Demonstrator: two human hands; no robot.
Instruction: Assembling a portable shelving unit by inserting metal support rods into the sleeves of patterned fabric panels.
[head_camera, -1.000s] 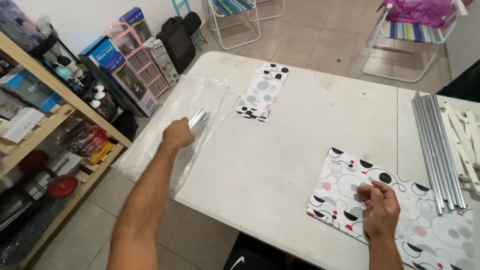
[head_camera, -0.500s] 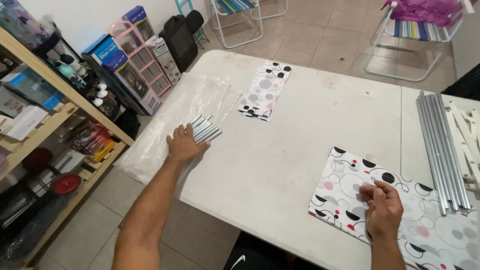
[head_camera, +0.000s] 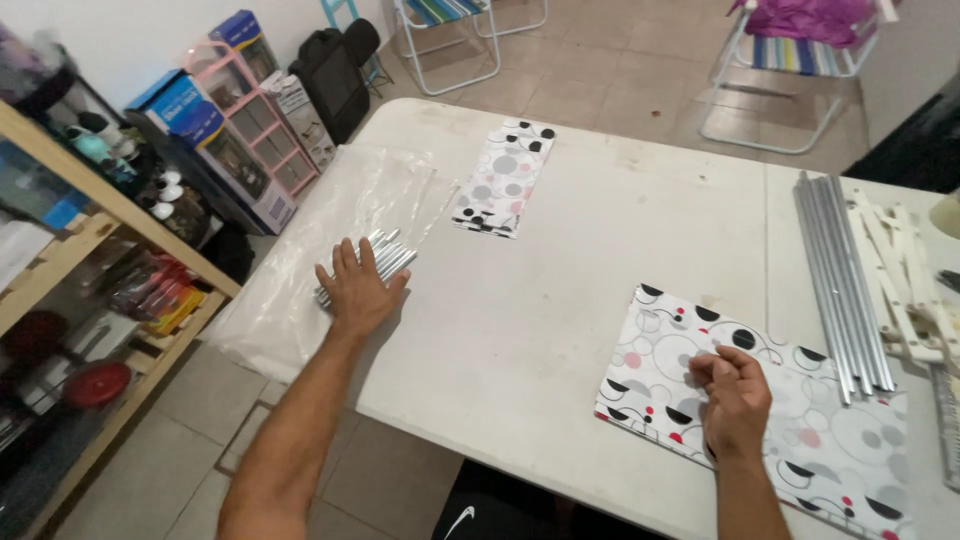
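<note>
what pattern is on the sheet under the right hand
White with black, grey and red circles and swirls, on the sheet under the right hand; head view.

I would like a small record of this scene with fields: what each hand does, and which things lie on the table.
left hand: left hand lies flat, palm down, on a bundle of short metal tubes
under the tubes: clear plastic sheet, hanging over the table edge
right hand: right hand is loosely closed, resting on the patterned fabric piece
far side: second patterned fabric piece, folded, untouched
right edge: long metal rods beside white plastic parts
surface: white table
</note>
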